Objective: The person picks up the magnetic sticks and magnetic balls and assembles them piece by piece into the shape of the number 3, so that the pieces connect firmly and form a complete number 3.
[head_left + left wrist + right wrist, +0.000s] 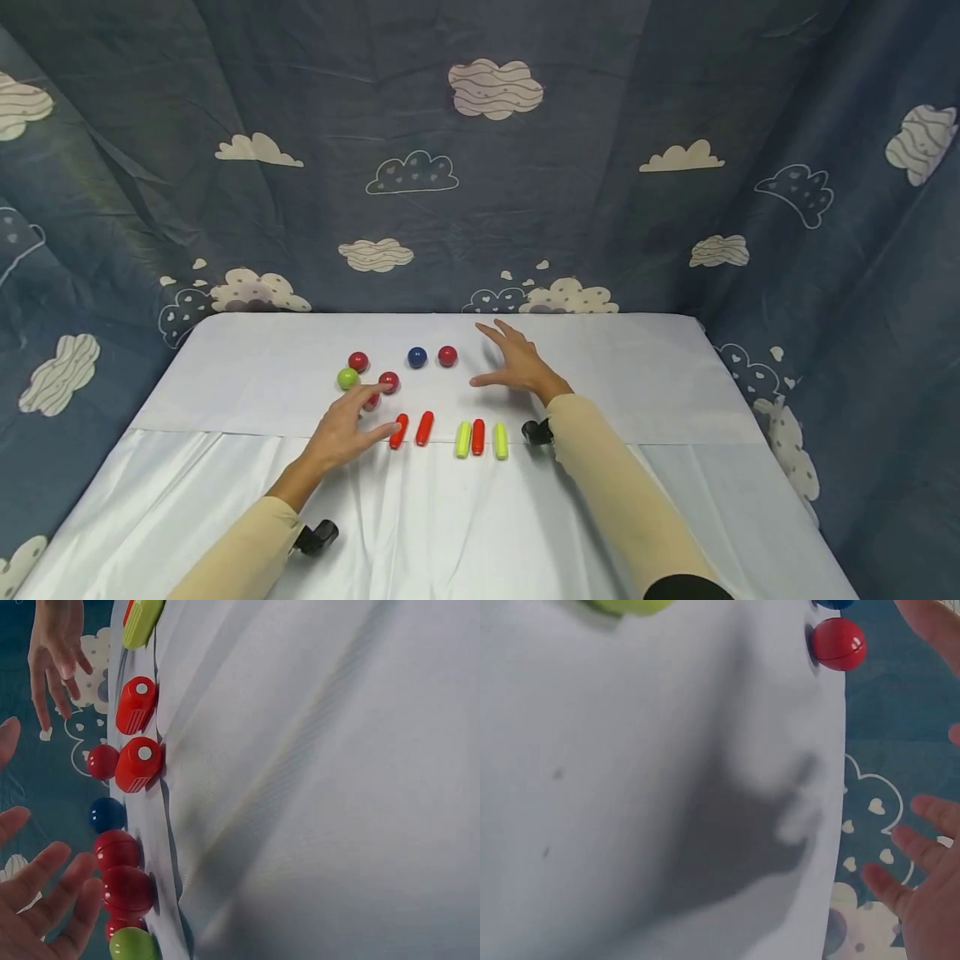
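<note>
Dark blue fabric (570,208), printed with pale clouds (495,89), some plain, others wavy-lined, dotted or outlined, hangs behind and on both sides of the table (637,358), whose white cloth (750,517) creases softly toward the near side.

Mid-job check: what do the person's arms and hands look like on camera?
Both the left hand and right hand are ungloved. The beige left sleeve and right sleeve are long; small black devices sit by both cuffs.

Long, plain beige sleeves (622,492); two small, rounded black wrist cameras (321,537).
</note>
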A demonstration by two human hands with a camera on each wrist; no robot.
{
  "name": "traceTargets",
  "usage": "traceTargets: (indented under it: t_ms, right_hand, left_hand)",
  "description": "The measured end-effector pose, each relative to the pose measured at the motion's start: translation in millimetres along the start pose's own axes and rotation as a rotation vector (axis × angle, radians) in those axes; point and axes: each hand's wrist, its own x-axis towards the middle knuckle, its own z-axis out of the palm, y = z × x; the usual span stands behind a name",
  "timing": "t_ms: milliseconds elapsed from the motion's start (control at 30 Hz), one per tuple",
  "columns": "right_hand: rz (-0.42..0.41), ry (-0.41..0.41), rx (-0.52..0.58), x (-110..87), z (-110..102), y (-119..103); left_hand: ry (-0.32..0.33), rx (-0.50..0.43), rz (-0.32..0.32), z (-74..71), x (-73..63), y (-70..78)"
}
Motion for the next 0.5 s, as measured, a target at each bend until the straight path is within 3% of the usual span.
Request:
traceTargets:
  t_ms: [167, 333, 500]
  right_hand:
    - [-0.011, -0.012, -0.010, 10.3, 2.3, -2.2]
    - [0.039, -0.037, 0.089, 21.1, 6.3, -9.1]
    - [0.028, -0.079, 0.172, 31.6, 12.0, -18.1]
  left_hand:
    - [-0.026, -0.058, -0.060, 5.1, 0.2, -1.2]
    - [-0.047, -0.112, -0.106, 8.7, 0.9, -2.6]
    - [-0.044, -0.134, -0.146, 12.4, 3.4, -3.7]
